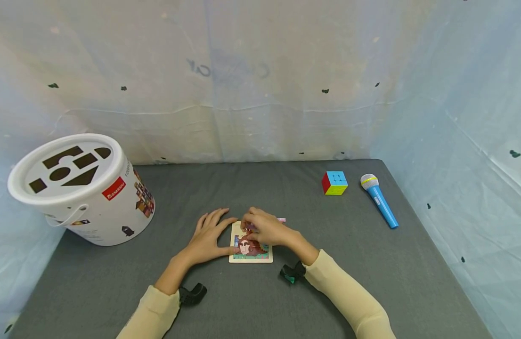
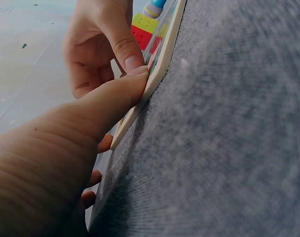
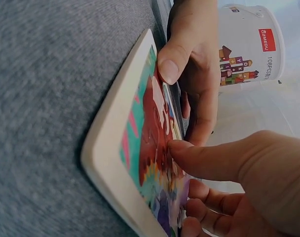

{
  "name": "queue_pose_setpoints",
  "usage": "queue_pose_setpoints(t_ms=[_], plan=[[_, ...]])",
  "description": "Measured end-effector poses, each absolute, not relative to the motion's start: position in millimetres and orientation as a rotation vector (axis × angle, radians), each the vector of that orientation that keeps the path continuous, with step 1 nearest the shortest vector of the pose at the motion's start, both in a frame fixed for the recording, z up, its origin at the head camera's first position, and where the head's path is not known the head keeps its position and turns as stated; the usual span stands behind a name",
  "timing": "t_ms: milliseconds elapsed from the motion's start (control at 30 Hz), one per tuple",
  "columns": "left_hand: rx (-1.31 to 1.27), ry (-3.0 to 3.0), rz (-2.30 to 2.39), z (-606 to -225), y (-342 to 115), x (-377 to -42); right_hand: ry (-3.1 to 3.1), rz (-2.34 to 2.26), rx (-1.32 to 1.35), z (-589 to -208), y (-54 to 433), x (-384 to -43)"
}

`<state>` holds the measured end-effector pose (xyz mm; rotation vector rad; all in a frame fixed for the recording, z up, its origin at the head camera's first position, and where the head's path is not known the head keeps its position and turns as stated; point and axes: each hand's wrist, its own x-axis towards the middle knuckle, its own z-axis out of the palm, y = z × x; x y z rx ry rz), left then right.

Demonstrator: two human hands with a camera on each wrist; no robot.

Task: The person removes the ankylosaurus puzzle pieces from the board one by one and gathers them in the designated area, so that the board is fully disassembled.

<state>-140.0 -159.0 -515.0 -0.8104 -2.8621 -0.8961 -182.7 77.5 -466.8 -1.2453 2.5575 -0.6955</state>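
A small jigsaw puzzle board (image 1: pixel 250 260) with a pale wooden frame lies flat on the grey table. Its picture shows a reddish-brown animal on green and blue. My left hand (image 1: pixel 207 242) lies along the board's left side, fingers spread and fairly straight; the thumb presses on the frame edge and the index fingertip meets the upper corner. Over the upper part of the picture, my right hand (image 1: pixel 266 228) has its fingers curled and pinches a puzzle piece, mostly hidden beneath them. The right thumb (image 3: pixel 182 148) touches the picture surface. Behind the right hand a pink strip (image 1: pixel 282 220) shows.
At the left stands a large white bucket (image 1: pixel 95 207) with shaped holes in its lid. A colourful puzzle cube (image 1: pixel 335 182) sits toward the back right, beside a blue toy microphone (image 1: pixel 382 205). Pale sheeting (image 1: pixel 260 127) hangs behind the table's back edge.
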Motion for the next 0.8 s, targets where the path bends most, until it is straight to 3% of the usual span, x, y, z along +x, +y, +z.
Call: queue_pose_setpoints(t_ms=[800], plan=[[-0.8,-2.87,-0.891,-515.1,-158.5,-139.7,2.559,-0.761,-1.235,-468.9,78.5,-182.4]])
